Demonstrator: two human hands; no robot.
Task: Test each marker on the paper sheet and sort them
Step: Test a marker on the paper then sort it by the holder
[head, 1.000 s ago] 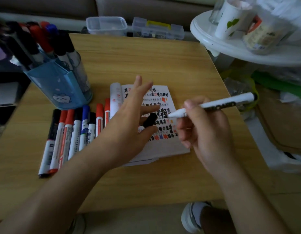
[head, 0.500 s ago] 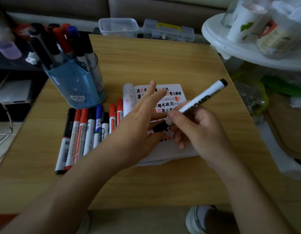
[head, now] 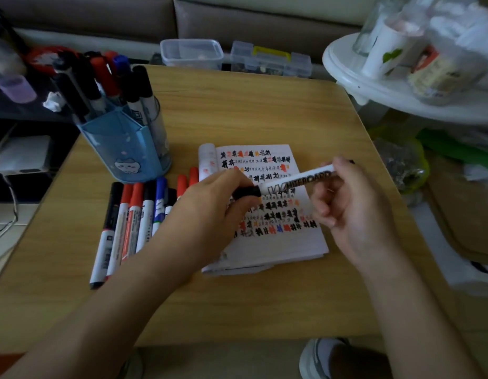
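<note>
A white whiteboard marker (head: 300, 179) hangs level above the paper pad (head: 267, 209), which is covered with black, red, orange and blue test scribbles. My right hand (head: 349, 206) grips the marker's barrel near its rear end. My left hand (head: 210, 214) pinches the black cap (head: 247, 192), which sits on the marker's tip. Several tested markers (head: 133, 225) with black, red and blue caps lie side by side on the wooden table (head: 237, 110), left of the pad. A blue pen holder (head: 125, 149) at the back left stands full of more markers.
Two clear plastic boxes (head: 192, 53) sit past the table's far edge by a sofa. A white round stand (head: 401, 86) with a cup and packets rises at the right. Bags and cardboard lie on the floor to the right. A shoe (head: 319, 359) shows below the table's near edge.
The marker swung from pointing up-right to lying level. My left hand, which held the loose black cap in its fingers, has brought the cap onto the marker's tip.
</note>
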